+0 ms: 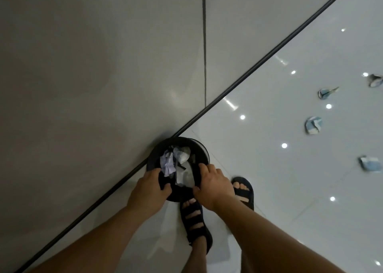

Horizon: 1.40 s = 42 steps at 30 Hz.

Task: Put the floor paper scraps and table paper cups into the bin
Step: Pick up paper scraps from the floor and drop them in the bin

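A round black bin (154, 156) stands on the glossy floor against the grey wall, with crumpled paper (169, 164) and white scraps inside. My left hand (148, 191) grips the bin's near-left rim, thumb over the edge. My right hand (211, 186) grips the near-right rim the same way. Several crumpled paper scraps lie on the floor to the right: one (314, 125) in the middle, one (371, 163) nearer, one (325, 93) farther, and one (375, 80) at the edge. No table or paper cups are in view.
A grey wall (103, 65) with a dark baseboard strip (248, 73) runs diagonally beside the bin. My feet in black sandals (194, 218) stand just behind the bin. White shiny floor tiles (279, 179) stretch to the right.
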Tool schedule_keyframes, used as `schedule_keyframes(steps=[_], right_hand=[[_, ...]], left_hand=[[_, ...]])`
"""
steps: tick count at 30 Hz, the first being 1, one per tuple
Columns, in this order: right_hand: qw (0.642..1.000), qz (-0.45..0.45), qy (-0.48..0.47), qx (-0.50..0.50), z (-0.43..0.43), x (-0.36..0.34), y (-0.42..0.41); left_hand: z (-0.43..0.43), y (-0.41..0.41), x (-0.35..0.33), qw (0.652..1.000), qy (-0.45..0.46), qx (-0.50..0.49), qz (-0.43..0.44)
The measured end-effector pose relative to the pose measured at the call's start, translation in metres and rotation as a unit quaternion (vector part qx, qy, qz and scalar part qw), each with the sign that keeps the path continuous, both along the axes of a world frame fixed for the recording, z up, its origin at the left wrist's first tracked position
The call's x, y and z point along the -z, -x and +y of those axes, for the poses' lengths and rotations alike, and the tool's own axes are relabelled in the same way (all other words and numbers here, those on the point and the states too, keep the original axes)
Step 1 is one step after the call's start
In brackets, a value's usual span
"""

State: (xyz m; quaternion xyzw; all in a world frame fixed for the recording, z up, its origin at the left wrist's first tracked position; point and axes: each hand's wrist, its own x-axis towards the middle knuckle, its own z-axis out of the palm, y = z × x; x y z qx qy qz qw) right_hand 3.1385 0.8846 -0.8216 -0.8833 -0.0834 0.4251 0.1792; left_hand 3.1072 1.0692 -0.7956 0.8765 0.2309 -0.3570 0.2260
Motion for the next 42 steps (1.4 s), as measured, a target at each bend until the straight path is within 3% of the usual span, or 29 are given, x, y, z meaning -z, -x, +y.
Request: schedule_keyframes(steps=[11, 17, 26, 34, 42], right_hand=[[0.986, -0.083, 0.047, 0.138, -0.105, -0.096, -0.015], [0.958, -0.143, 0.058, 0.242, -0.187, -0.195, -0.014], [0.922, -0.12, 0.091, 0.356, -0.337, -0.266, 0.055], [0.895, -0.086, 0.112, 0.424, -0.482, -0.294, 0.119], [0.907, -0.032, 0.123, 0.402, -0.543, -0.262, 0.087]], left_hand=[[-0.077, -0.076, -0.104, 0.985, 0.015, 0.164, -0.055], [-0.178, -0.11, -0.196, 0.96, 0.07, 0.25, -0.102], [-0.351, -0.089, -0.28, 0.92, 0.091, 0.37, -0.092], [-0.49, -0.054, -0.307, 0.914, 0.094, 0.389, -0.063], [-0.544, -0.069, -0.266, 0.925, 0.116, 0.362, -0.013]])
